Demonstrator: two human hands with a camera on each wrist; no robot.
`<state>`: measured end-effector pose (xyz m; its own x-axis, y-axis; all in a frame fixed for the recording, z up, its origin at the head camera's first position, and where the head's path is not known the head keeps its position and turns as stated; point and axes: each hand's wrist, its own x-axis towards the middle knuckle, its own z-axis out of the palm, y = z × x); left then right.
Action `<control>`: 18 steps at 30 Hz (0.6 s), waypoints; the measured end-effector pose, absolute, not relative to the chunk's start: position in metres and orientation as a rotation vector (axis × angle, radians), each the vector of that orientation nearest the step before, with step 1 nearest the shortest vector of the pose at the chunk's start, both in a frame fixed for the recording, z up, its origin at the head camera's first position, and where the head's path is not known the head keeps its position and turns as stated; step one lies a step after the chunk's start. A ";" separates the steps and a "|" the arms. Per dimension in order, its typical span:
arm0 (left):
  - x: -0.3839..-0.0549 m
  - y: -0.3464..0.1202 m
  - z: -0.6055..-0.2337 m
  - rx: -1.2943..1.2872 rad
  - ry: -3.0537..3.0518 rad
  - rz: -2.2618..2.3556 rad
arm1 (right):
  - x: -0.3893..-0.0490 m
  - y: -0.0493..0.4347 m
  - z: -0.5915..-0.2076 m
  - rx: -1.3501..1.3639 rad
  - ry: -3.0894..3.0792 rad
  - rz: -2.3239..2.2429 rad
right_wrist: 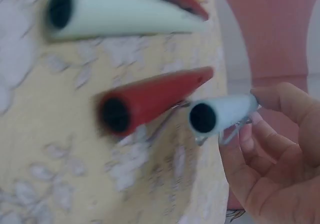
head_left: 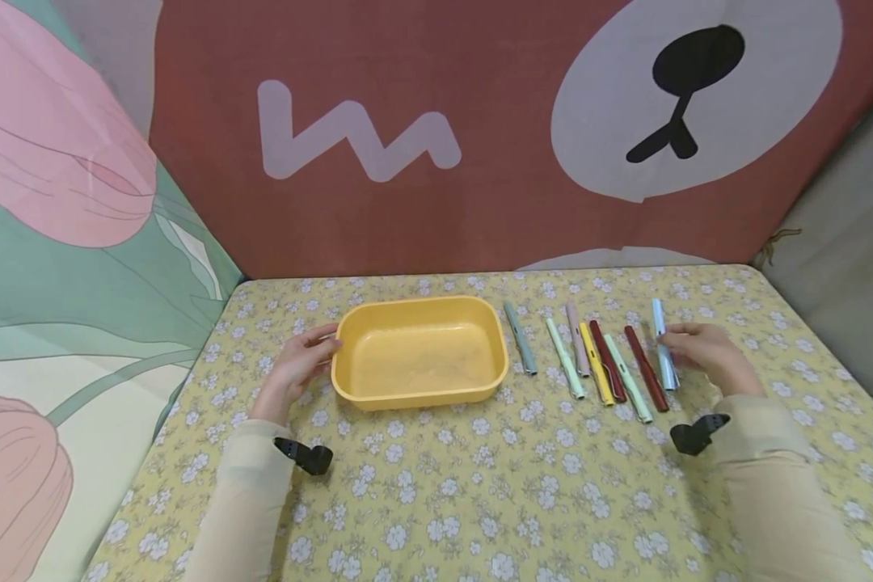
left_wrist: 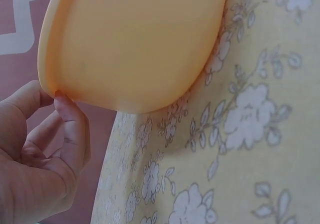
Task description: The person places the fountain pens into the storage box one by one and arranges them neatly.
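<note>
My left hand (head_left: 298, 364) pinches the left rim of a yellow plastic tray (head_left: 420, 402) with rounded corners. In the left wrist view, the thumb and a fingertip meet at the edge of the tray (left_wrist: 135, 44). Over on the right, my right hand (head_left: 714, 356) pinches a light blue pen (head_left: 660, 319) by its side. The right wrist view shows this pen's dark round end (right_wrist: 203, 117) facing the camera and its metal clip beside the fingers (right_wrist: 280, 101). Close left of it lies a dark red pen (head_left: 646, 368).
Several more pens lie in a loose row between tray and right hand: a teal pen (head_left: 520, 339), a mint pen (head_left: 565, 358), a mauve pen (head_left: 577, 339), a yellow pen (head_left: 596, 364), another dark red one and another mint one (head_left: 628, 378). A flowered cloth (head_left: 444, 501) covers the table.
</note>
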<state>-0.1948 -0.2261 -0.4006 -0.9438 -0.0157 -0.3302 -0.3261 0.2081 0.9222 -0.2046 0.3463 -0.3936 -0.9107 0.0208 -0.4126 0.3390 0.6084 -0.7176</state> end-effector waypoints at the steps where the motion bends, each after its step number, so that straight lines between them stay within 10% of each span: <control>1: -0.195 -0.225 -0.401 -0.322 2.230 1.813 | -0.205 0.345 -0.391 0.284 2.456 -1.235; 18: -0.193 -0.223 -0.401 -0.281 2.228 1.794 | -0.224 0.291 -0.352 0.145 2.215 -1.497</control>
<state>-0.1933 -0.2227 -0.4008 -0.9457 0.0160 -0.3247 -0.3138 0.2162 0.9245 -0.2240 0.2915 -0.3520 -0.8888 -0.1656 -0.4273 0.3347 0.4022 -0.8522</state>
